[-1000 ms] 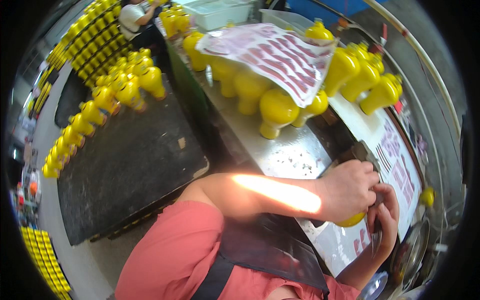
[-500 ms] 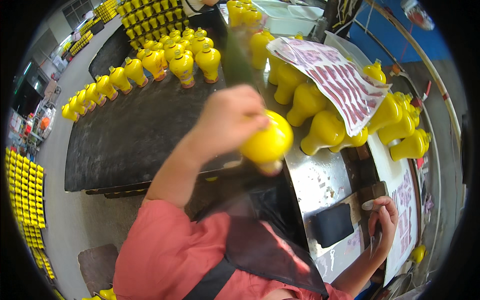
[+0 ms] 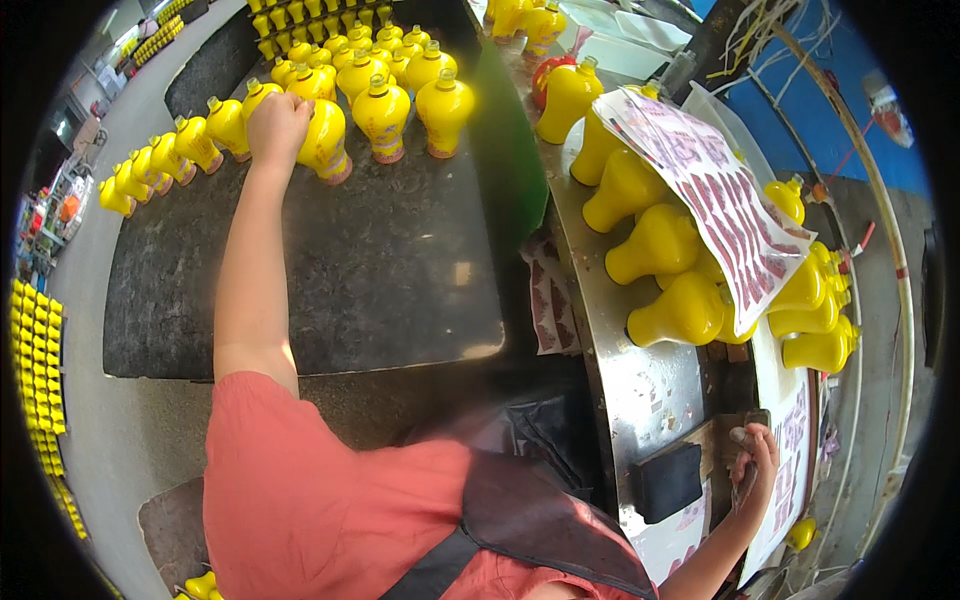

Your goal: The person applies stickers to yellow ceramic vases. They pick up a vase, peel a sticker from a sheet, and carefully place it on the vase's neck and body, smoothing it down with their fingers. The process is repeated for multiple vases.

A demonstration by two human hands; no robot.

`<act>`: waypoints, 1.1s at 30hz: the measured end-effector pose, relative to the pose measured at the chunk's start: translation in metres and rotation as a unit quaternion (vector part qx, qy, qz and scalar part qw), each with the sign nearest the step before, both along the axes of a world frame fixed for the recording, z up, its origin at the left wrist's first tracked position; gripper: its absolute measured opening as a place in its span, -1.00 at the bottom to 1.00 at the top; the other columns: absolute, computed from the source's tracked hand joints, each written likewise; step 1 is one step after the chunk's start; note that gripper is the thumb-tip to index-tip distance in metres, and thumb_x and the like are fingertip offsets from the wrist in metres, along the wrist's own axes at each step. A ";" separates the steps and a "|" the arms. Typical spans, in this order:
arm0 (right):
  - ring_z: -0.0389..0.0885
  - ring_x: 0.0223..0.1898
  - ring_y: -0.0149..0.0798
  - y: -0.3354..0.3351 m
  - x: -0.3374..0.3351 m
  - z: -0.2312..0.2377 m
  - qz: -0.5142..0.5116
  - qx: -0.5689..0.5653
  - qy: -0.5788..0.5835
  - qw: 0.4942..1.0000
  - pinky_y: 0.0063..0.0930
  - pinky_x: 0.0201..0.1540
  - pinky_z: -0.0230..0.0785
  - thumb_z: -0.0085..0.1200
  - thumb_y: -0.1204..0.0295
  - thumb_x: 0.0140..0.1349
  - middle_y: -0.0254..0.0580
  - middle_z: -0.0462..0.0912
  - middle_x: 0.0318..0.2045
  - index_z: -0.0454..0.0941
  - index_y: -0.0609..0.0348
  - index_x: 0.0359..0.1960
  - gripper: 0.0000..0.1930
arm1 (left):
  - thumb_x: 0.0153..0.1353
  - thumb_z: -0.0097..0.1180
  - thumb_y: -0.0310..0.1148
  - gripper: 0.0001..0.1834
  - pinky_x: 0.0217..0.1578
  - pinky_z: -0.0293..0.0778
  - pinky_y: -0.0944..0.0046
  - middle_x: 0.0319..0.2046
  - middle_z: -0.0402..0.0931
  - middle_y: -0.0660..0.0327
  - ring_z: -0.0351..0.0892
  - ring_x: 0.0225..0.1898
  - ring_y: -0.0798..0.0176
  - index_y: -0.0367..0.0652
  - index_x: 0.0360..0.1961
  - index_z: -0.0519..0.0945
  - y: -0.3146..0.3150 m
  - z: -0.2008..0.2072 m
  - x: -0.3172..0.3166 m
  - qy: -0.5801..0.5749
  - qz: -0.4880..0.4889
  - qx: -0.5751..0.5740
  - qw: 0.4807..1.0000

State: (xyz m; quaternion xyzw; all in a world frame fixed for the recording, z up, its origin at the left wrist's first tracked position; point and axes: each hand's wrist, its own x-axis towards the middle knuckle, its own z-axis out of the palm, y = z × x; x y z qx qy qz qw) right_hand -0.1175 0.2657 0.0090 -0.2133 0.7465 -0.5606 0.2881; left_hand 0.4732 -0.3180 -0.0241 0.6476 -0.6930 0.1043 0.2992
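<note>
My left hand (image 3: 278, 130) is stretched far out over the black table, its fingers closed about the top of a yellow vase (image 3: 325, 145). That vase tilts a little and its base is at the tabletop; my hand hides its neck. Beside it stand another yellow vase (image 3: 381, 118) with a printed pattern and a plainer-looking yellow vase (image 3: 444, 112). At the right, my right hand (image 3: 757, 458) is held over the metal bench with curled fingers. Something small and greyish shows at its fingertips, too small to name. A dark block-shaped pad (image 3: 668, 482) lies near it.
Several yellow vases lie on their sides on the metal bench (image 3: 640, 400), partly under printed decal sheets (image 3: 715, 190). A curved row of vases lines the far left of the black table (image 3: 400, 260). A green sheet (image 3: 510, 150) hangs at its right edge. Stacked vases stand farther back.
My left hand has carried the yellow vase from in front of me, away and leftward to the group on the black table. My right hand keeps nearly the same place. The view has shifted somewhat.
</note>
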 end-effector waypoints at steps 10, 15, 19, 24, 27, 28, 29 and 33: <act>0.29 -0.80 -0.49 0.025 -0.013 -0.021 -0.079 0.032 -0.019 0.996 -0.59 -0.80 0.07 0.11 0.21 0.48 -0.23 0.70 -0.41 0.58 0.13 -0.01 -0.73 | 0.20 0.30 -0.08 -0.68 -0.17 0.60 -0.07 -0.33 0.74 -0.01 0.73 -0.22 -0.11 -0.14 -0.32 0.80 -0.075 -0.039 0.019 0.018 0.055 0.022 0.998; 0.30 -0.79 -0.51 0.018 -0.014 -0.021 -0.075 0.056 -0.027 0.995 -0.61 -0.79 0.05 0.14 0.22 0.47 -0.27 0.70 -0.37 0.57 0.11 -0.01 -0.75 | 0.17 0.35 -0.08 -0.69 -0.16 0.60 -0.05 -0.31 0.74 0.02 0.74 -0.21 -0.09 -0.11 -0.32 0.80 -0.090 -0.051 0.018 0.051 0.069 0.039 0.996; 0.31 -0.78 -0.51 0.006 -0.011 -0.019 -0.084 0.056 -0.009 0.995 -0.61 -0.78 0.07 0.14 0.22 0.46 -0.24 0.72 -0.33 0.58 0.10 0.01 -0.74 | 0.16 0.37 -0.07 -0.70 -0.16 0.60 -0.03 -0.27 0.75 0.04 0.74 -0.20 -0.08 -0.09 -0.32 0.80 -0.095 -0.050 0.013 0.046 0.065 0.035 0.996; 0.34 -0.76 -0.50 -0.004 -0.007 -0.018 -0.072 0.066 -0.004 0.995 -0.60 -0.78 0.09 0.13 0.20 0.45 -0.17 0.75 -0.28 0.58 0.12 0.02 -0.71 | 0.13 0.40 -0.09 -0.71 -0.17 0.60 -0.03 -0.28 0.75 0.04 0.74 -0.21 -0.06 -0.09 -0.32 0.79 -0.096 -0.048 0.006 0.090 0.055 0.042 0.994; 0.35 -0.76 -0.51 -0.007 -0.006 -0.019 -0.081 0.064 -0.013 0.995 -0.60 -0.78 0.11 0.14 0.21 0.45 -0.17 0.74 -0.30 0.58 0.12 0.01 -0.72 | 0.14 0.41 -0.10 -0.71 -0.15 0.61 -0.02 -0.30 0.75 0.03 0.75 -0.21 -0.06 -0.09 -0.29 0.80 -0.096 -0.049 0.004 0.099 0.053 0.035 0.993; 0.35 -0.76 -0.51 -0.009 -0.006 -0.020 -0.051 0.048 -0.018 0.997 -0.60 -0.78 0.12 0.13 0.21 0.45 -0.18 0.74 -0.31 0.58 0.11 0.01 -0.72 | 0.14 0.41 -0.10 -0.71 -0.14 0.61 -0.01 -0.30 0.75 0.03 0.75 -0.21 -0.06 -0.10 -0.29 0.80 -0.097 -0.048 0.004 0.096 0.052 0.041 0.993; 0.35 -0.76 -0.51 -0.010 -0.005 -0.020 -0.051 0.051 -0.020 0.997 -0.60 -0.78 0.13 0.13 0.21 0.46 -0.18 0.74 -0.31 0.58 0.11 0.01 -0.73 | 0.14 0.41 -0.11 -0.71 -0.14 0.62 -0.01 -0.29 0.75 0.02 0.75 -0.20 -0.06 -0.10 -0.29 0.80 -0.097 -0.049 0.004 0.091 0.049 0.040 0.994; 0.35 -0.76 -0.50 -0.016 -0.001 -0.018 -0.049 0.045 -0.027 0.997 -0.60 -0.78 0.16 0.13 0.23 0.46 -0.19 0.73 -0.33 0.57 0.12 0.00 -0.74 | 0.19 0.32 -0.19 -0.77 -0.11 0.62 -0.02 -0.25 0.75 0.00 0.75 -0.17 -0.07 -0.10 -0.26 0.81 -0.092 -0.043 0.002 0.061 0.035 0.023 0.997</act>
